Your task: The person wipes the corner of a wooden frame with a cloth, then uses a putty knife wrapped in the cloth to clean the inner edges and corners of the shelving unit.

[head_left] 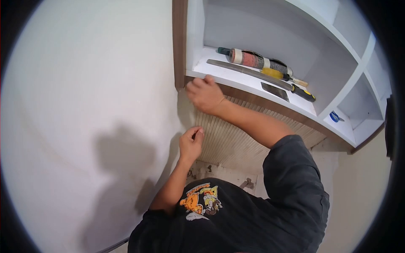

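My right hand (204, 95) is raised to the lower left corner of a white shelf unit (249, 86), its fingers curled just under the front edge, near the brown side panel (179, 46). Whatever those fingers hold, if anything, is hidden. Lower down, my left hand (192, 143) is closed with thumb and fingers pinched together, in front of the ribbed panel (230, 133). I cannot make out anything between its fingertips. The two hands are apart from each other.
On the shelf lie a long metal file (249, 72) with a black and yellow handle, a red and grey roll (249, 59), a yellow-handled tool (274, 73) and a dark flat plate (275, 91). A small blue item (335, 117) sits in another compartment. A pale wall (93, 84) stands left.
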A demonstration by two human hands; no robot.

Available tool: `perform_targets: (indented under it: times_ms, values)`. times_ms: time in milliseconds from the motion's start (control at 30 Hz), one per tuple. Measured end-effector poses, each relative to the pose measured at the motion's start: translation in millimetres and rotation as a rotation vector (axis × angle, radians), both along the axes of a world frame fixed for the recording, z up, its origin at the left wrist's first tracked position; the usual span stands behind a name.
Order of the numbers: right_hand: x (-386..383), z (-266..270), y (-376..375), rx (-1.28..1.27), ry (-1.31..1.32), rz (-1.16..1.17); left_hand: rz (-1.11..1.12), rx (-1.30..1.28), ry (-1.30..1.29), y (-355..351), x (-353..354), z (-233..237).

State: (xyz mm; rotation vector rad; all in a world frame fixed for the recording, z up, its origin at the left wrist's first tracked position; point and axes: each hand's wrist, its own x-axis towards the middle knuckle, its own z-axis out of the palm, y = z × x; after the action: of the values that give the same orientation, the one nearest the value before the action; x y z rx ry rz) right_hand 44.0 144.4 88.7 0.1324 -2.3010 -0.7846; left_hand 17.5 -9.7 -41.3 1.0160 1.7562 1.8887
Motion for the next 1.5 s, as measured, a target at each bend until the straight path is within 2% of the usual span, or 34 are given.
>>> perform_targets:
  times_ms: [33, 167, 300, 400, 500, 600, 800, 967, 1133, 1267, 1333, 1433, 1500]
  values:
    - [3, -4, 2, 0.016, -0.117, -0.007, 0.012, 0.041, 0.002, 2, 1, 0]
    - [13, 2, -16, -0.076, 0.193, 0.026, 0.133, 0.066, -0.044, -3, -8, 13]
    - [-6, 28, -3, -0.067, 0.334, -0.043, 0.113, 0.068, -0.127, 1, -14, 2]
    - [-9, -5, 1, 0.006, 0.193, -0.007, 0.112, 0.086, -0.134, 5, -13, 0]
    - [4, -57, 12, -0.091, -0.114, -0.005, 0.151, 0.092, -0.134, -4, -10, -4]
    - [20, -41, -23, -0.096, 0.093, 0.065, 0.203, 0.098, -0.098, -3, -11, -4]
    - [2, 19, -13, -0.122, 0.382, -0.079, 0.231, 0.122, -0.109, 1, -13, 6]
    - [-8, 3, 1, -0.065, 0.309, -0.013, 0.217, 0.096, -0.060, 3, -15, 14]
    - [-11, 22, 3, -0.060, 0.296, 0.011, 0.204, 0.087, -0.075, -3, -19, 9]
    - [-9, 11, 1, -0.054, 0.193, -0.008, 0.202, 0.113, -0.018, -7, -17, 11]
    - [-5, 23, 2, -0.058, 0.122, 0.022, 0.196, 0.111, -0.018, -10, -15, 10]
    - [-9, 38, 0, -0.052, 0.261, 0.012, 0.204, 0.113, 0.029, -12, -16, 15]
    - [-9, 21, 0, -0.052, 0.218, -0.001, 0.210, 0.099, 0.048, -18, -15, 9]
